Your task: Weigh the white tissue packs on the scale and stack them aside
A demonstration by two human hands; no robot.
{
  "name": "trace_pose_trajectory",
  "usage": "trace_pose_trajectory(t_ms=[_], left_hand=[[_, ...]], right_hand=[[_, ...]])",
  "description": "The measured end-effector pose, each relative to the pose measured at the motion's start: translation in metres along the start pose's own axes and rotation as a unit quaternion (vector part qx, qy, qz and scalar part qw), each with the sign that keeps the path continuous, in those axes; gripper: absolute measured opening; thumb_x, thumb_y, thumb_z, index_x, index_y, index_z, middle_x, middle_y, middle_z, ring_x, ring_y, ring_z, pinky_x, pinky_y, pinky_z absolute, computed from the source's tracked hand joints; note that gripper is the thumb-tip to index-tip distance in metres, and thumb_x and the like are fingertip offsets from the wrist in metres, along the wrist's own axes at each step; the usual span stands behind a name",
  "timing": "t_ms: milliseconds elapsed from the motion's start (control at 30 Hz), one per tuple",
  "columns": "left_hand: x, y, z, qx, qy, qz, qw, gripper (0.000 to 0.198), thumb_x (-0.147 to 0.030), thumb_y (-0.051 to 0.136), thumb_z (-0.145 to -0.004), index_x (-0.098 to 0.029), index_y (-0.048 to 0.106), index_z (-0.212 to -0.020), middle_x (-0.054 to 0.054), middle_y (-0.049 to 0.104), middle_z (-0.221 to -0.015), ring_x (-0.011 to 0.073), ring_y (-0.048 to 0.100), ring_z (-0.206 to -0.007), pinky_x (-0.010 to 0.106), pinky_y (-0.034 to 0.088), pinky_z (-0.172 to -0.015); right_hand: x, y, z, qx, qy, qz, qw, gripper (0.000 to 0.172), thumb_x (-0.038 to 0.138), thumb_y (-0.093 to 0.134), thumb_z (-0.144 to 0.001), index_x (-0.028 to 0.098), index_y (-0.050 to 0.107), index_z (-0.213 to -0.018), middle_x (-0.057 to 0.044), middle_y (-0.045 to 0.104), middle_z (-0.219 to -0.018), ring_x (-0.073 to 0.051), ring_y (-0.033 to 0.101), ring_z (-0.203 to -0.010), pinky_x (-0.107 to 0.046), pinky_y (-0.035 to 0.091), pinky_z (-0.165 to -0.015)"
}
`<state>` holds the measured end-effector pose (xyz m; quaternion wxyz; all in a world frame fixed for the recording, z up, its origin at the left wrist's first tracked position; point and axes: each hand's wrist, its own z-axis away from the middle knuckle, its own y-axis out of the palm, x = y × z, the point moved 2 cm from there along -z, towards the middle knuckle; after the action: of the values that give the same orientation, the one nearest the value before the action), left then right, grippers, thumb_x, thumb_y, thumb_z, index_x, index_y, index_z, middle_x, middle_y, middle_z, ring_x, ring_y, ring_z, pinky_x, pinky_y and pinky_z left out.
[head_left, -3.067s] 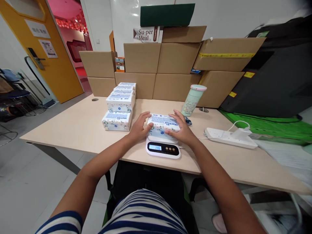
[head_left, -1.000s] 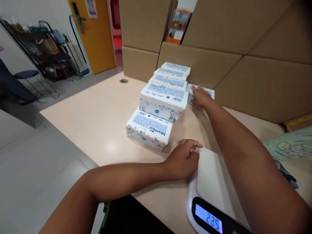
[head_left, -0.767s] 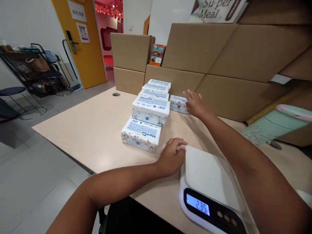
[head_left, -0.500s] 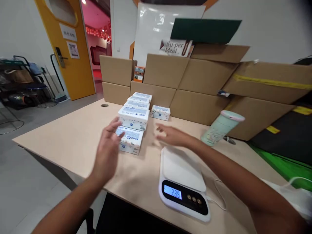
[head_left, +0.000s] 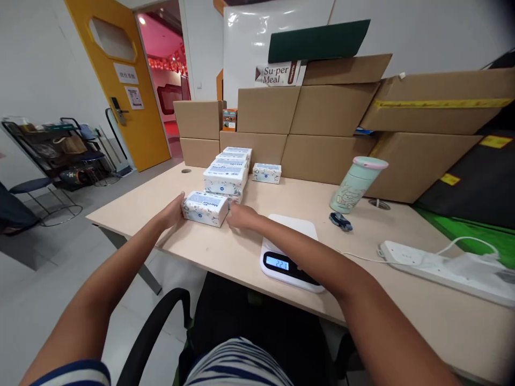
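The nearest tissue pack (head_left: 205, 209), white with blue print and a floral pattern, lies on the table between my two hands. My left hand (head_left: 173, 210) is closed against its left end, while my right hand (head_left: 243, 217) has curled fingers at its right end. Behind it, a row of similar stacked tissue packs (head_left: 224, 177) runs back toward the boxes. One separate tissue pack (head_left: 266, 173) sits right of that row. A white digital scale (head_left: 295, 225) with a lit display stands partly under my right forearm, with nothing visible on its plate.
Cardboard boxes (head_left: 267, 110) wall off the table's back edge. On the right stand a mint tumbler (head_left: 358, 185), a small dark blue object (head_left: 340, 221) and a white power strip (head_left: 430, 268), with a cable leading to the scale. A black chair armrest (head_left: 161, 316) is below.
Both hands have come down onto the two ends of the front tissue pack; before, they were raised and apart. The view has tilted lower, and the scale's displayed figure has changed.
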<state>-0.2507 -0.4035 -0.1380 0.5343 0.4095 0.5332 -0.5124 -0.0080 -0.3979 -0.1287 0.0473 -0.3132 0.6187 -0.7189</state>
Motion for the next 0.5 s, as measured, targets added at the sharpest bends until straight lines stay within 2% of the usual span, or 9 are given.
trace_pose_trajectory(t_ms=[67, 133, 200, 267, 333, 367, 433, 500], left_hand=[[0.007, 0.007, 0.011, 0.074, 0.002, 0.055, 0.996, 0.08, -0.079, 0.054, -0.097, -0.018, 0.066, -0.148, 0.016, 0.069, -0.156, 0.0414, 0.047, -0.161, 0.057, 0.038, -0.134], [0.008, 0.016, 0.036, 0.101, 0.07, 0.074, 0.99, 0.087, -0.082, 0.055, -0.096, -0.022, 0.059, -0.159, 0.013, 0.066, -0.16, 0.0402, 0.043, -0.164, 0.056, 0.035, -0.136], [0.003, 0.027, 0.069, 0.12, 0.158, 0.08, 0.977, 0.094, -0.084, 0.059, -0.094, -0.028, 0.046, -0.169, 0.007, 0.054, -0.173, 0.039, 0.033, -0.169, 0.054, 0.029, -0.14], [-0.006, 0.045, 0.101, 0.161, 0.214, 0.084, 0.96, 0.094, -0.082, 0.057, -0.098, -0.036, 0.032, -0.176, 0.0, 0.036, -0.184, 0.0367, 0.022, -0.174, 0.052, 0.023, -0.143], [-0.017, 0.074, 0.123, 0.209, 0.243, 0.096, 0.942, 0.095, -0.081, 0.055, -0.099, -0.04, 0.023, -0.178, -0.005, 0.024, -0.188, 0.0359, 0.012, -0.176, 0.052, 0.017, -0.145], [-0.021, 0.092, 0.128, 0.236, 0.251, 0.102, 0.933, 0.098, -0.082, 0.057, -0.098, -0.04, 0.019, -0.179, -0.006, 0.021, -0.188, 0.0363, 0.009, -0.176, 0.052, 0.014, -0.145], [-0.025, 0.135, 0.128, 0.297, 0.248, 0.114, 0.915, 0.108, -0.084, 0.062, -0.095, -0.042, 0.01, -0.18, -0.006, 0.018, -0.189, 0.0367, 0.005, -0.177, 0.054, 0.011, -0.145], [-0.022, 0.179, 0.12, 0.343, 0.228, 0.123, 0.903, 0.111, -0.083, 0.062, -0.095, -0.043, 0.002, -0.18, -0.006, 0.017, -0.189, 0.0357, 0.003, -0.177, 0.057, 0.007, -0.145]], right_hand=[[0.007, -0.004, 0.007, 0.008, -0.003, -0.005, 1.0, 0.083, 0.019, 0.065, -0.092, -0.003, 0.038, -0.168, -0.032, 0.072, -0.143, -0.041, 0.075, -0.126, -0.042, 0.062, -0.095], [0.007, -0.012, 0.023, -0.002, -0.015, -0.01, 1.0, 0.09, 0.015, 0.062, -0.092, -0.003, 0.026, -0.173, -0.031, 0.068, -0.151, -0.04, 0.072, -0.133, -0.042, 0.06, -0.102], [-0.005, -0.022, 0.05, -0.041, -0.05, -0.021, 0.998, 0.094, 0.015, 0.059, -0.094, 0.003, 0.017, -0.177, -0.029, 0.061, -0.161, -0.039, 0.067, -0.14, -0.047, 0.057, -0.109], [-0.027, -0.031, 0.087, -0.091, -0.102, -0.05, 0.989, 0.094, 0.022, 0.059, -0.097, 0.012, 0.016, -0.179, -0.023, 0.064, -0.159, -0.037, 0.071, -0.134, -0.049, 0.057, -0.11], [-0.054, -0.037, 0.127, -0.153, -0.123, -0.092, 0.976, 0.095, 0.037, 0.066, -0.097, 0.021, 0.02, -0.18, -0.014, 0.076, -0.145, -0.032, 0.078, -0.114, -0.047, 0.06, -0.103], [-0.068, -0.04, 0.146, -0.195, -0.109, -0.103, 0.969, 0.096, 0.043, 0.069, -0.096, 0.025, 0.025, -0.179, -0.011, 0.08, -0.136, -0.03, 0.08, -0.105, -0.046, 0.062, -0.1], [-0.096, -0.044, 0.179, -0.291, -0.047, -0.098, 0.951, 0.093, 0.053, 0.073, -0.094, 0.027, 0.035, -0.175, -0.007, 0.084, -0.119, -0.027, 0.079, -0.092, -0.043, 0.063, -0.091], [-0.121, -0.044, 0.205, -0.369, 0.028, -0.069, 0.926, 0.088, 0.059, 0.072, -0.094, 0.023, 0.046, -0.17, -0.006, 0.085, -0.102, -0.027, 0.077, -0.083, -0.041, 0.063, -0.083]])
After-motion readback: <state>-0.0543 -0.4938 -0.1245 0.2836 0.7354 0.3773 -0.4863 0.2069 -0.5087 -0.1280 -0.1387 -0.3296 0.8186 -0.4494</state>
